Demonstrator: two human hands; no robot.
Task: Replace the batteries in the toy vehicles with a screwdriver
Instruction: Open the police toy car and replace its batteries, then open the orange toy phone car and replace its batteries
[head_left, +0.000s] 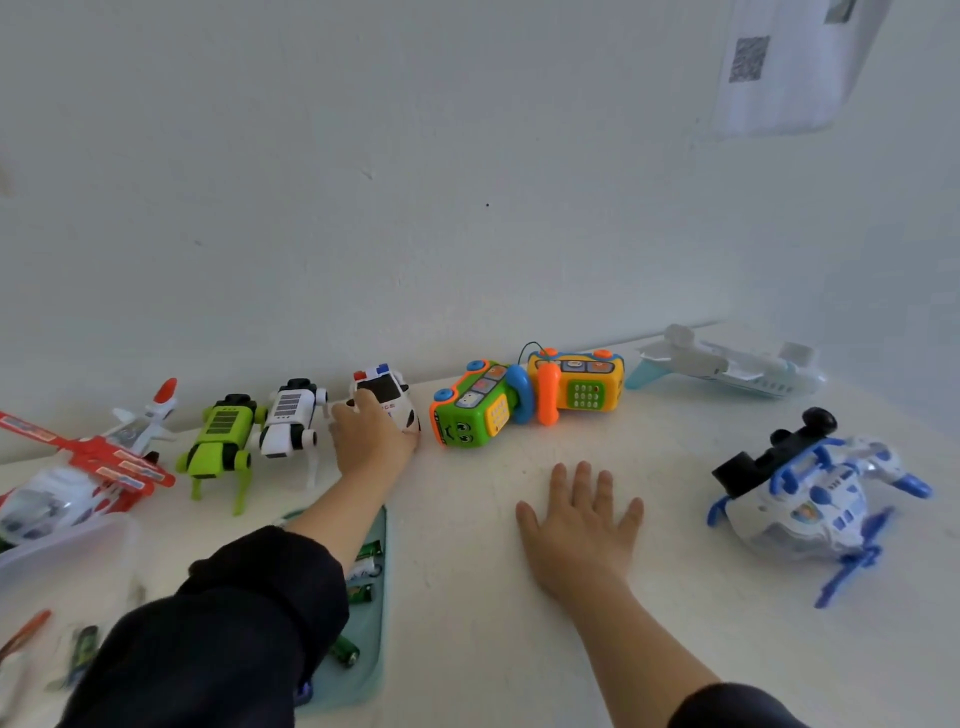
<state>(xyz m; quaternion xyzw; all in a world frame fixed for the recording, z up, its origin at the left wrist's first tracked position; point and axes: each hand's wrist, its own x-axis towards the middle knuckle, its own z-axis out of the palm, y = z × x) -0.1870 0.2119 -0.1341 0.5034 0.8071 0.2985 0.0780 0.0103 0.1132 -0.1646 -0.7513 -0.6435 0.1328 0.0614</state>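
While right hand (579, 525) lies flat — left hand (370, 435) grips police car (387, 397).

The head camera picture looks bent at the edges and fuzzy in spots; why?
Head view: wide-angle lens bows the white table edge; soft, even light, faint shadows; blue-and-white toy helicopter and clear plastic tub are smeared near the edges; the white police car is sharper.

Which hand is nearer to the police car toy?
Left. The left hand is on the police car, fingers curled over its near side. The right hand lies flat on the table, apart from the car, nearer the person and to its right.
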